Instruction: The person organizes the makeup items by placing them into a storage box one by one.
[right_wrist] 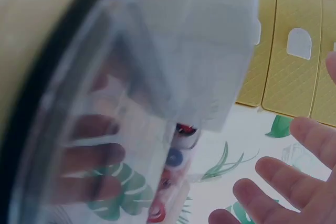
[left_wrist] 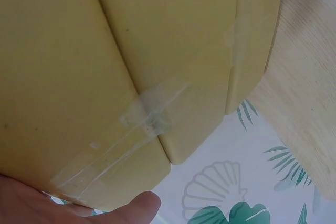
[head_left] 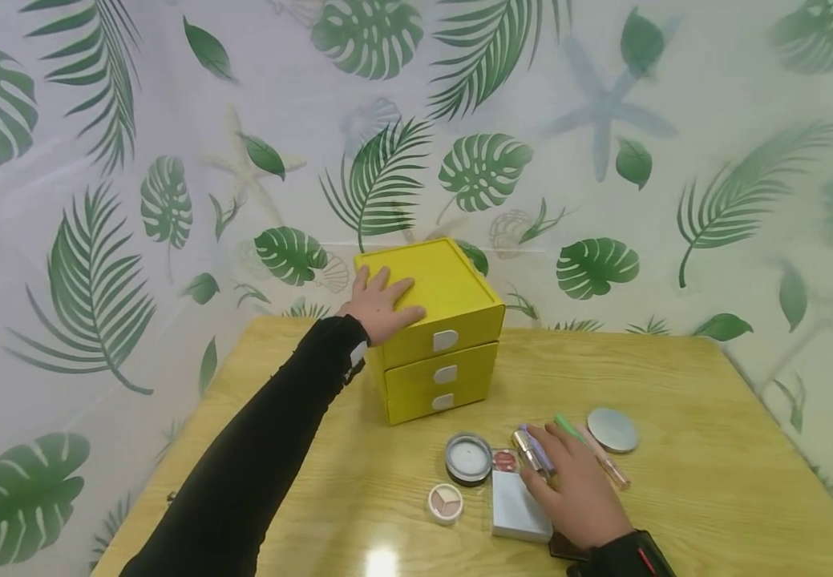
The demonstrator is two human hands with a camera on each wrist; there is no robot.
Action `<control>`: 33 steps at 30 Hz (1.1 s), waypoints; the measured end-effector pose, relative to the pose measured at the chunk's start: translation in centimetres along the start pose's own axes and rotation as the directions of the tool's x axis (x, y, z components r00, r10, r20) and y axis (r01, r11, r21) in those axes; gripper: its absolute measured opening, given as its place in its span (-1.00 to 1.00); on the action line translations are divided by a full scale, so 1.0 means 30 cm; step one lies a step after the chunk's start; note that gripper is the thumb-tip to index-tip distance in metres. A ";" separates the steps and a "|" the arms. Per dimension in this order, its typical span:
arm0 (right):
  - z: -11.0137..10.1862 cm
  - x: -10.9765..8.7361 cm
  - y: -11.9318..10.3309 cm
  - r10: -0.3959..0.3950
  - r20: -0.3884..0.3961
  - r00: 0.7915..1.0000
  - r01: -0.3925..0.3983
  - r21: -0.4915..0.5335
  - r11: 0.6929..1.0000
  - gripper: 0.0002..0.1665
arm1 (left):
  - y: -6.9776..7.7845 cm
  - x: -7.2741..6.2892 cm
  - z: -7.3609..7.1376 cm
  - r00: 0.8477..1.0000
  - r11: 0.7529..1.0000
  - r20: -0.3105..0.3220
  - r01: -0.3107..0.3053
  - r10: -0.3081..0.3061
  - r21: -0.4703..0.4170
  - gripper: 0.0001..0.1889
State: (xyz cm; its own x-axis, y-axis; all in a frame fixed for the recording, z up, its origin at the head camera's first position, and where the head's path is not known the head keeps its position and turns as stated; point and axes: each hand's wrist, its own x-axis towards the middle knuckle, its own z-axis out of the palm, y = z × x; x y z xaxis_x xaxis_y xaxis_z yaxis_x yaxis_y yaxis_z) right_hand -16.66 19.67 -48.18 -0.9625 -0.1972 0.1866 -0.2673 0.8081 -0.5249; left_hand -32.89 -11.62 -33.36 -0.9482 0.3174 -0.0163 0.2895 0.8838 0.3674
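A yellow three-drawer box point(head_left: 452, 276) with white tabs stands at the table's back, its drawers closed. My left hand point(head_left: 382, 308) rests on its top near the left edge, fingers spread. In the left wrist view the box's side point(left_wrist: 173, 51) has clear tape on it. My right hand point(head_left: 578, 489) is over the cosmetics with its fingers extended, gripping nothing. By its thumb lie a white box point(head_left: 519, 505), a silver tube point(head_left: 526, 450) and a purple stick point(head_left: 542, 453). The right wrist view has its fingers point(right_wrist: 286, 182) apart from the white box point(right_wrist: 199, 30).
Left of the white box are a round clear-lidded case point(head_left: 469, 457) and a small three-colour pan point(head_left: 446, 503). A small red palette point(head_left: 506, 460) adjoins it. A green stick point(head_left: 566, 425), pink pen point(head_left: 607, 461) and round silver disc point(head_left: 612, 430) lie beyond my right hand.
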 end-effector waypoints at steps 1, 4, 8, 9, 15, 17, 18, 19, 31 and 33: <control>0.004 0.007 -0.003 0.001 0.001 1.000 -0.001 0.002 1.000 -0.32 | 0.000 0.001 -0.001 1.000 1.000 0.001 0.001 -0.001 -0.003 -0.23; 0.014 0.027 -0.019 -0.014 -0.013 1.000 0.013 -0.002 1.000 -0.31 | 0.000 0.004 -0.002 1.000 1.000 0.004 0.005 -0.005 -0.005 -0.22; 0.016 0.054 -0.049 -0.072 -0.043 0.996 0.072 -0.010 0.997 -0.26 | 0.002 0.006 -0.004 1.000 1.000 -0.004 0.007 -0.007 -0.009 -0.23; 0.014 0.064 -0.058 -0.087 -0.047 0.995 0.087 -0.008 0.996 -0.26 | 0.003 0.006 -0.005 1.000 1.000 -0.006 0.007 -0.007 -0.011 -0.24; -0.008 0.133 -0.126 -0.161 -0.050 0.986 0.162 0.017 0.987 -0.30 | 0.002 0.006 -0.004 1.000 1.000 -0.014 0.005 -0.005 -0.012 -0.24; -0.018 0.158 -0.151 -0.182 -0.048 0.982 0.183 0.019 0.983 -0.30 | -0.002 0.006 0.001 1.000 1.000 -0.014 0.005 -0.006 -0.012 -0.25; -0.023 0.169 -0.162 -0.194 -0.048 0.980 0.195 0.020 0.981 -0.29 | -0.003 0.006 0.005 1.000 1.000 -0.014 0.006 -0.006 -0.010 -0.25; -0.028 0.183 -0.174 -0.205 -0.048 0.978 0.206 0.021 0.978 -0.29 | -0.004 0.007 0.006 1.000 1.000 -0.016 0.008 -0.008 -0.007 -0.25; -0.059 0.312 -0.283 -0.344 -0.117 0.932 0.342 -0.036 0.939 -0.28 | -0.005 0.005 0.009 0.999 1.000 -0.036 0.009 -0.009 0.024 -0.25; -0.058 0.326 -0.297 -0.355 -0.122 0.927 0.351 -0.049 0.935 -0.27 | -0.006 0.005 0.006 0.999 1.000 -0.036 0.010 -0.009 0.029 -0.25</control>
State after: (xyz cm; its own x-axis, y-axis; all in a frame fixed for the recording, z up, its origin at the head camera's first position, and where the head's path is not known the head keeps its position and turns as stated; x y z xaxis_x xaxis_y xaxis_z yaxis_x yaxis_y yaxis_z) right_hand -23.62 11.50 -40.23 -0.7918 -0.4018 0.4599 -0.5855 0.7138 -0.3843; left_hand -33.06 -11.67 -33.61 -0.9548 0.2968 0.0140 0.2837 0.8965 0.3402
